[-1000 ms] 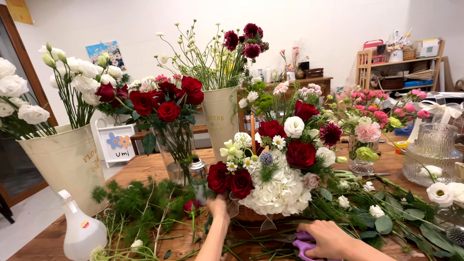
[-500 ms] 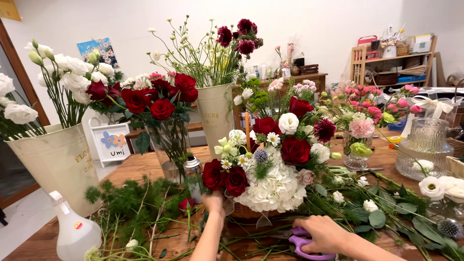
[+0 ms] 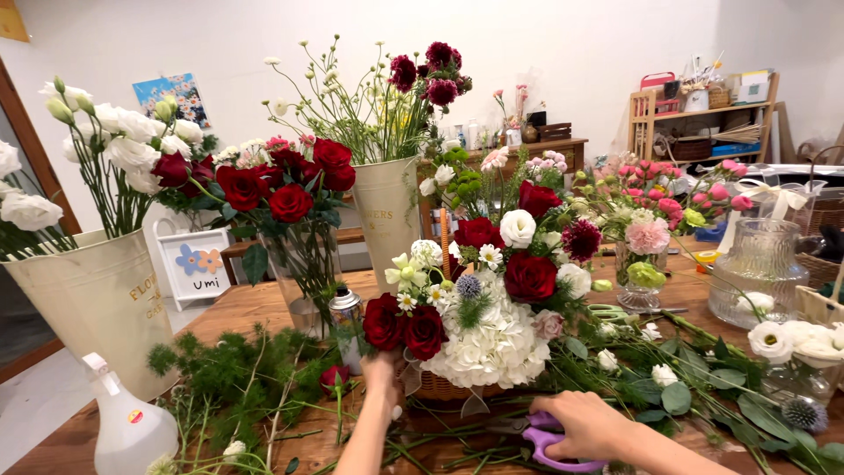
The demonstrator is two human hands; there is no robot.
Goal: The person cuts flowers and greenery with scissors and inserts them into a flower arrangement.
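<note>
Purple scissors (image 3: 549, 444) sit gripped in the right hand (image 3: 587, 427); left hand (image 3: 381, 374) pinches the crowded basket arrangement (image 3: 483, 325).

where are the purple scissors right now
In the head view, the purple scissors lie low and right of centre on the wooden table, under the right hand, before the flower basket.

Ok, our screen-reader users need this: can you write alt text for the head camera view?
A person's left hand touches a basket arrangement of red roses and white hydrangea, while the right hand rests on purple scissors on a wooden table crowded with flower buckets and vases.
</note>
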